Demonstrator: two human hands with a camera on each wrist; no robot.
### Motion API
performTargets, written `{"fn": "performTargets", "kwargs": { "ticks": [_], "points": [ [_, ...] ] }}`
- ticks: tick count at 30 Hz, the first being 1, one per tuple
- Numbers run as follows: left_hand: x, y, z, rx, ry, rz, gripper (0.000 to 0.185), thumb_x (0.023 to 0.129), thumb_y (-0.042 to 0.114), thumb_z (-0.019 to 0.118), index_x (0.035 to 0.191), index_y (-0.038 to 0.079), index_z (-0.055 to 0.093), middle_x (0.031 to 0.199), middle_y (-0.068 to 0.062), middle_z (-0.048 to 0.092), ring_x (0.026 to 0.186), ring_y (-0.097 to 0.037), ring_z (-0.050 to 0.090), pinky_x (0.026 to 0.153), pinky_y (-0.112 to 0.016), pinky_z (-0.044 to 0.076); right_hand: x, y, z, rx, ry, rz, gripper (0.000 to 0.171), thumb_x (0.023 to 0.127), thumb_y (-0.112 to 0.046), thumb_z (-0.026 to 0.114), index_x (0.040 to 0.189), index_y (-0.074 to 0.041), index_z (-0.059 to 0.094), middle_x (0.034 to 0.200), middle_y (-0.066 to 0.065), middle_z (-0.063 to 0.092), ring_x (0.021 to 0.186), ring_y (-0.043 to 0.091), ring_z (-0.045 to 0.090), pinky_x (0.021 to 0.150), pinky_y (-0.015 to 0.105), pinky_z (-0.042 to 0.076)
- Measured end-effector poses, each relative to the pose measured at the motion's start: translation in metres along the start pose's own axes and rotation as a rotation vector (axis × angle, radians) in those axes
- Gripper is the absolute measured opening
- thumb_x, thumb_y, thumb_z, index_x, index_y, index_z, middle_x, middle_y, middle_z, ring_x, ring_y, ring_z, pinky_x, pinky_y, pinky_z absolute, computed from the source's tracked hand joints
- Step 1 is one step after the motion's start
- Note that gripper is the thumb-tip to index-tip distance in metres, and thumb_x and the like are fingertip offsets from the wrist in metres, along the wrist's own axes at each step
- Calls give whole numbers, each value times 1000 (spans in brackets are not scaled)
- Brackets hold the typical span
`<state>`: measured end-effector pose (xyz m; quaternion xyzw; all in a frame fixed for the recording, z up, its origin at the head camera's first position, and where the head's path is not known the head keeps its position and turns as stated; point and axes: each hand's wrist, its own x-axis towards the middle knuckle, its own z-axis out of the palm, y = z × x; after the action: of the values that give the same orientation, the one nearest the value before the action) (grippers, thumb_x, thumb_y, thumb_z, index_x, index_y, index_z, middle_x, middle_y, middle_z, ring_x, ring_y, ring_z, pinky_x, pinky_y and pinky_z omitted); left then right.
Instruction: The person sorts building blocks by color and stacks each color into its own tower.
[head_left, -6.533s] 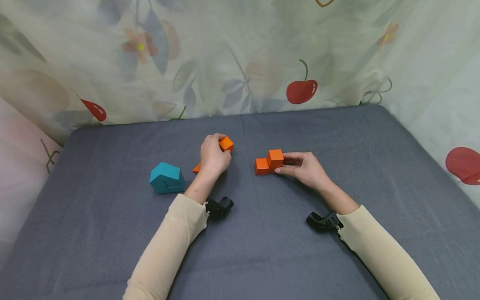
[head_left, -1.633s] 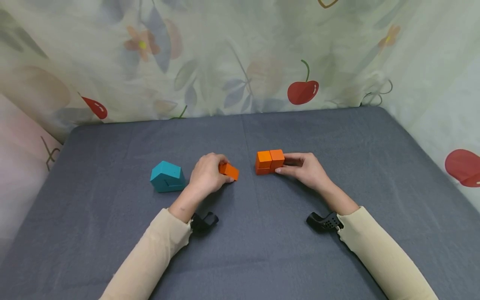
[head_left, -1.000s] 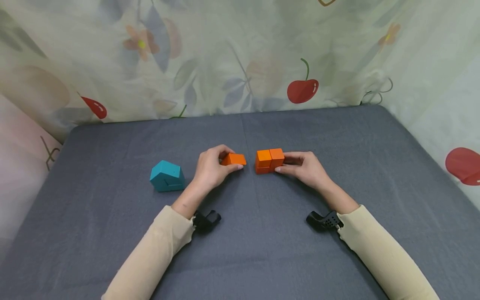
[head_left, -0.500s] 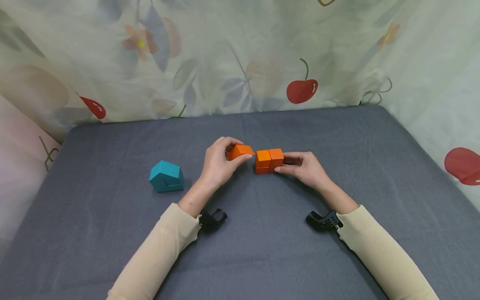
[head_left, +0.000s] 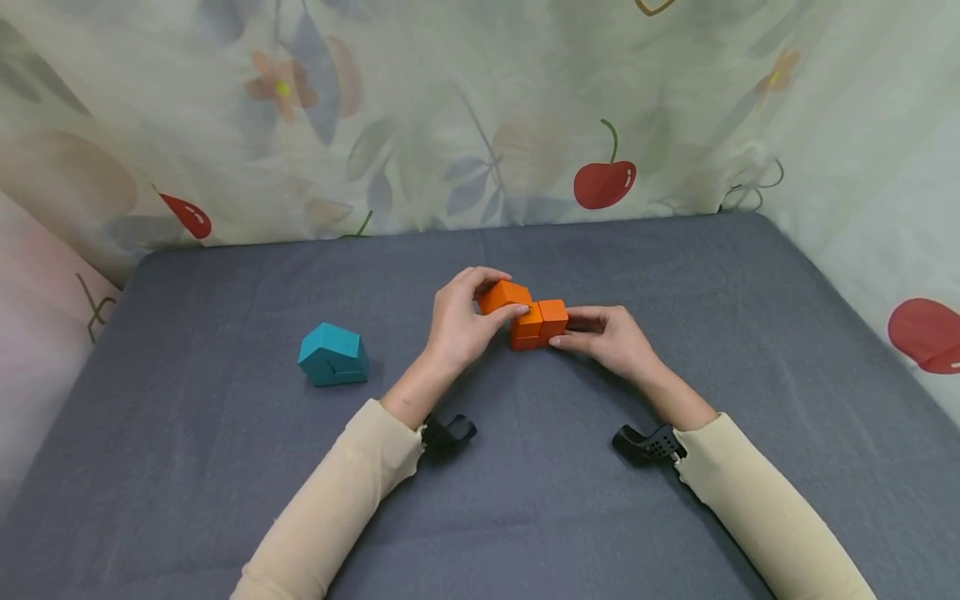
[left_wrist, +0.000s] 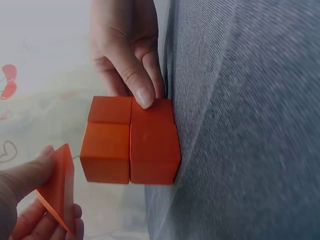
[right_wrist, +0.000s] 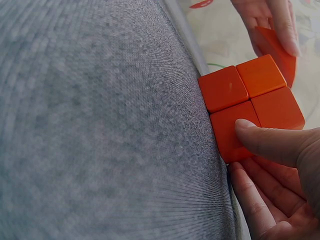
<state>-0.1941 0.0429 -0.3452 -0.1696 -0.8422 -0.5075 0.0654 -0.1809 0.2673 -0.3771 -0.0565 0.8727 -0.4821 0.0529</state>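
Observation:
My left hand point(head_left: 459, 323) pinches an orange triangular block point(head_left: 504, 295) between thumb and fingers. In the left wrist view the triangular block point(left_wrist: 62, 185) is tilted, close beside the top of a stack. The stack is made of several orange cubes point(head_left: 528, 323), two wide and two high, standing on the cloth. My right hand point(head_left: 617, 337) holds its right side. In the right wrist view the thumb presses the near face of a lower cube point(right_wrist: 231, 132), with the fingers curled along its side and behind.
A teal house-shaped block point(head_left: 333, 357) stands on the grey cloth point(head_left: 525, 500), left of my left hand. A patterned curtain point(head_left: 420, 125) hangs behind the table's far edge. Black wrist mounts point(head_left: 450, 433) sit under both forearms.
My left hand has picked up the triangular block and carried it right and away from me, up to the stack's top left. Earlier it added an upper-left cube. My right hand has stayed in place.

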Motion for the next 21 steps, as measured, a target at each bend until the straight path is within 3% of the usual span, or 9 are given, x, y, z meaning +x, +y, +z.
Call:
{"fn": "performTargets", "kwargs": {
  "ticks": [21],
  "points": [
    [6, 14, 24, -20, -77, 24, 36, 82, 18, 77, 114, 8, 66, 111, -8, 64, 101, -23, 59, 88, -32, 54, 1, 2, 0, 12, 0, -10, 43, 83, -18, 77, 122, -4, 66, 117, 16, 67, 107, 26, 66, 82, 20, 55]
  ]
}}
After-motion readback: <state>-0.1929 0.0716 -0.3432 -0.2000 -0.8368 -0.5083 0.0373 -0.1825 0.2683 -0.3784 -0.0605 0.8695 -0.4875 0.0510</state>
